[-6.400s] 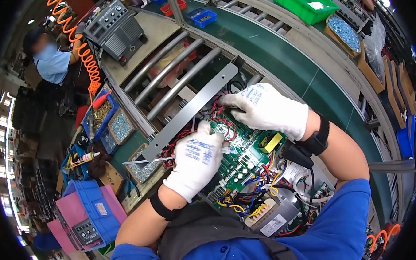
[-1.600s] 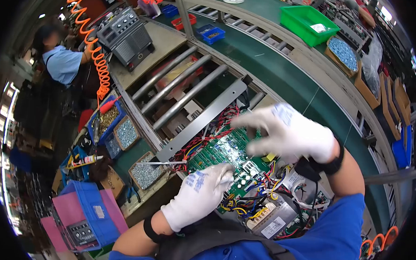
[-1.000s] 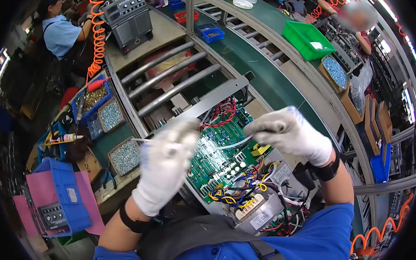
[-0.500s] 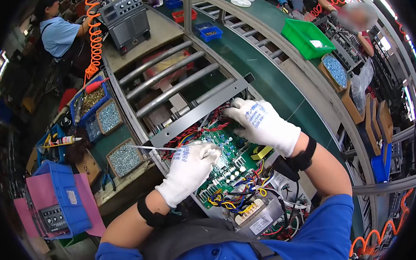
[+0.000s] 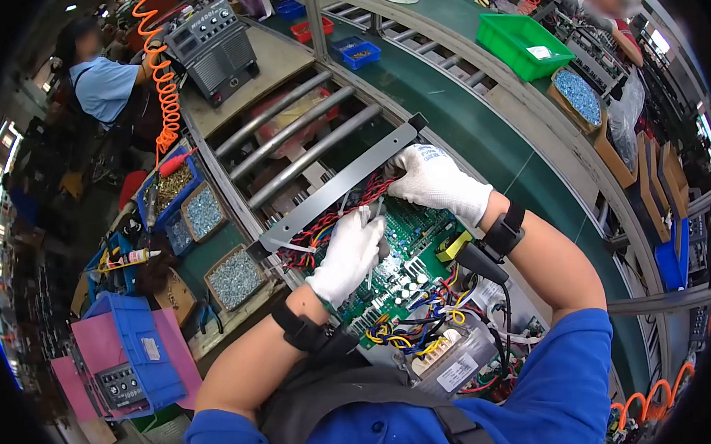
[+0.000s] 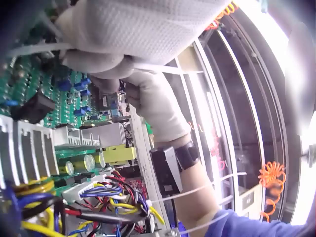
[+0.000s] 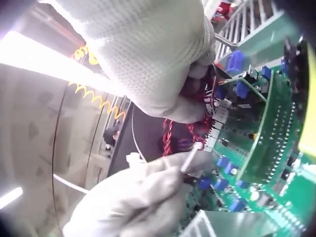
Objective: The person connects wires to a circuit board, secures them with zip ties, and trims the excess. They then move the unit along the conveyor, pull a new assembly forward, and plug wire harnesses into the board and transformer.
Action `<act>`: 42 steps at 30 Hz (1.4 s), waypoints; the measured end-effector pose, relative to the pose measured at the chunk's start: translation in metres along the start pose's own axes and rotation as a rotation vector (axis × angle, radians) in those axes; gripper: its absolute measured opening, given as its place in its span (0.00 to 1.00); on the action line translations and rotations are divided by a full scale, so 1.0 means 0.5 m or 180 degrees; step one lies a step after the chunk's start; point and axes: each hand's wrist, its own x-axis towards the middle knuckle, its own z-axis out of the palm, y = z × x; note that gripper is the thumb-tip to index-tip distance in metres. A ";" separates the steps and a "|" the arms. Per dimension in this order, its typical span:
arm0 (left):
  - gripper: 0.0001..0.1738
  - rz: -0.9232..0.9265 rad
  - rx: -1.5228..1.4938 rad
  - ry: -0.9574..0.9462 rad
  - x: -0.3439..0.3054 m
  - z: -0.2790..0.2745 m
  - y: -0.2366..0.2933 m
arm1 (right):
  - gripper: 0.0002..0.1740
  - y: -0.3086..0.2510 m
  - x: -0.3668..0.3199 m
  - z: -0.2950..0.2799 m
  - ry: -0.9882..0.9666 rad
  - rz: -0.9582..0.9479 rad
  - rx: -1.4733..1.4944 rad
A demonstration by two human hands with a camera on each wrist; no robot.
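Both hands wear white knitted gloves and work close together over a green circuit board [image 5: 400, 285] in an open chassis. My left hand [image 5: 347, 258] pinches a white cable tie [image 7: 190, 158] between thumb and fingers, its head close to the red wires. Just beyond, my right hand [image 5: 440, 178] has its fingers curled round a bundle of twisted red wires [image 7: 168, 138] beside a row of white connectors [image 7: 216, 129]. In the left wrist view, the left glove [image 6: 133, 29] covers much of the wiring. A long metal bar [image 5: 337, 187] spans the chassis edge.
Steel rollers [image 5: 319, 156] lie beyond the bar. Boxes of screws [image 5: 234, 278] and a blue bin [image 5: 136, 347] stand at left. A transformer [image 5: 448, 363] and coloured wires fill the near chassis. A green crate [image 5: 521, 46] stands far back; another person [image 5: 105, 88] is at left.
A second ago the hands were apart, a white tie trailing from the right. The right hand has gone to the red wires; the left has moved forward beside it.
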 end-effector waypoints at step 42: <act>0.10 0.0889 0.0903 0.1010 0.062 0.014 0.002 | 0.09 0.027 -0.080 0.020 0.0292 -0.0807 0.1448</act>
